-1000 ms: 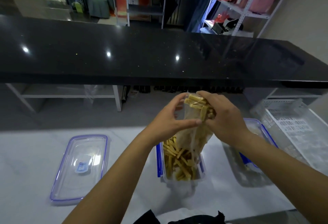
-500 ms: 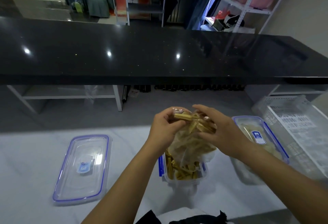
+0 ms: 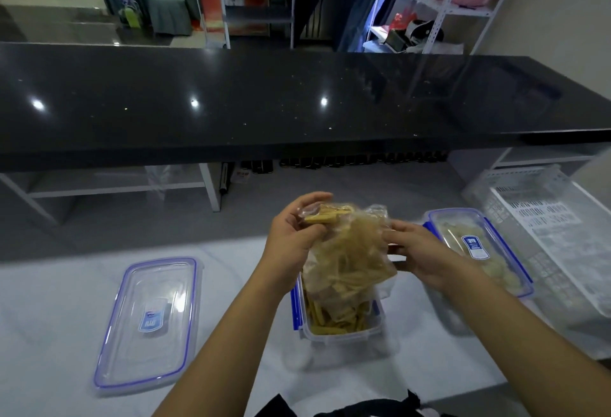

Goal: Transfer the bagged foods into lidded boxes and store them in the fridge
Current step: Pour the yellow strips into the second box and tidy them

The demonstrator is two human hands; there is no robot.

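A clear plastic bag (image 3: 347, 251) of yellow stick-shaped snacks hangs upside down over an open box (image 3: 340, 330) with blue clips, which holds several of the sticks. My left hand (image 3: 294, 241) grips the bag's upper left end, where a few sticks remain. My right hand (image 3: 420, 251) pinches the bag's right side. A loose lid (image 3: 148, 324) with a blue rim lies flat to the left. At the right stands a second box (image 3: 479, 248), lidded, with pale food inside.
All of this sits on a white marble-look counter (image 3: 66, 284). A white perforated plastic basket (image 3: 549, 228) stands at the far right. Behind runs a raised black stone counter (image 3: 264, 102). Dark cloth (image 3: 347, 408) shows at the bottom edge.
Both hands have lowered the bag toward the open box and moved apart along it. More sticks have dropped out of the bag's top end. The lidded box at the right has come into full view.
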